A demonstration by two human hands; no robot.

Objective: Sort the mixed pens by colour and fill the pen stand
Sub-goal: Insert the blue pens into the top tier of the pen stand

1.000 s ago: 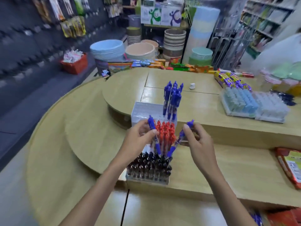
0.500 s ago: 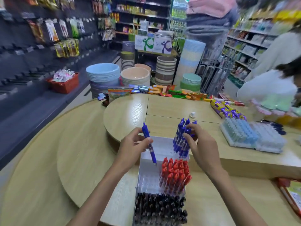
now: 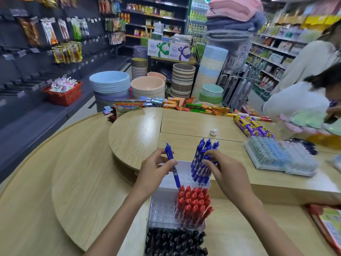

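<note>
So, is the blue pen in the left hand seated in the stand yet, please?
Not yet: the left hand pinches the blue pen tilted, full length showing, tip beside the red pens above the stand.

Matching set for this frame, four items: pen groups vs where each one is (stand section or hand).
1. single blue pen
2. blue pen cluster
3. red pens
4. black pens

A. near end of the stand
B. pinched in the left hand
C. middle of the stand, right side
D. far end of the stand, in the right hand fingers

Pairs: 1-B, 2-D, 3-C, 4-A
</note>
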